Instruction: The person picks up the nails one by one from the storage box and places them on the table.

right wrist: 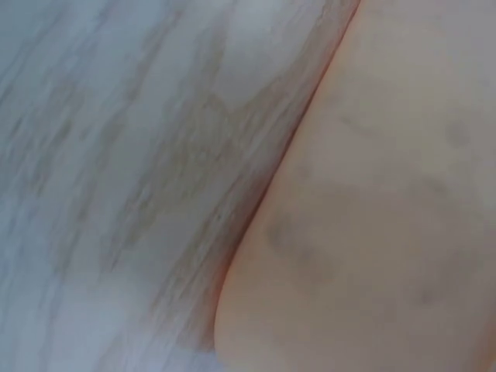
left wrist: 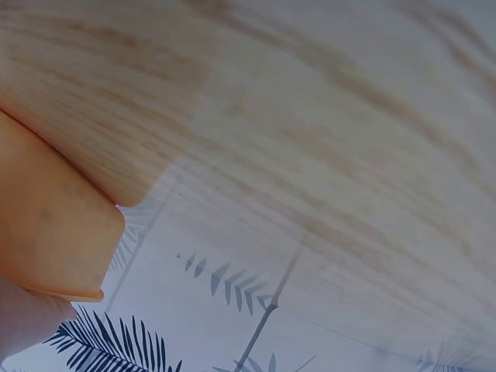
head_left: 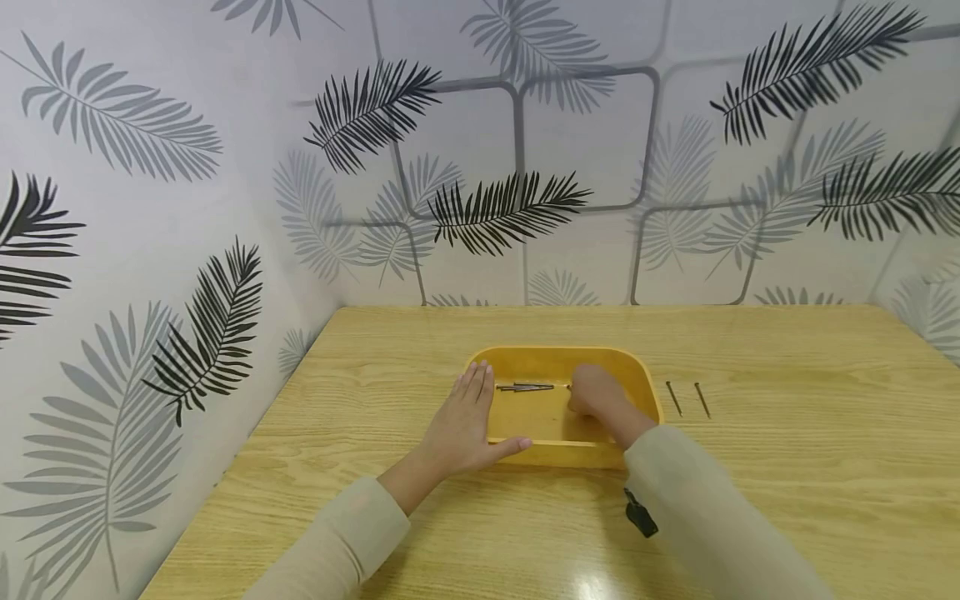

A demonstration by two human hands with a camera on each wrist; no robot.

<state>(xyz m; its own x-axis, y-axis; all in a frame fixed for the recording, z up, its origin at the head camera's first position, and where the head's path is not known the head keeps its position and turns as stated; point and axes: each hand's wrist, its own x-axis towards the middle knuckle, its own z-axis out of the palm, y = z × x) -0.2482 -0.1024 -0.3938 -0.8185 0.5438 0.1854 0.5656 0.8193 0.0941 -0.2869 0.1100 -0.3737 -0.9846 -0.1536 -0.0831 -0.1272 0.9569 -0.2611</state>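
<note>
Long pale beige sleeves (head_left: pixel 712 508), plain-cuffed; small black piece (head_left: pixel 640 512) at right one's edge

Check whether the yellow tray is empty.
Not empty: in the head view, a few dark nail-like pieces lie on the floor of the yellow tray.

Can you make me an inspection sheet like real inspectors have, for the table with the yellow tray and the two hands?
Surface: light yellow wood-grain table, with a shiny glare spot near the front.
Job's things: yellow rectangular plastic-looking tray; inside, on its left, a few thin dark metal nails or screws; right of the tray, two thin brownish metal ones lie apart.
Clutter: small black object by the right sleeve; I cannot tell what it is.
Grippers: bare left hand rests on the tray's left end; bare right hand reaches inside, its grip hidden.
Cables: nothing seen.
Surroundings: pale walls with grey and black leaf patterns.
</note>
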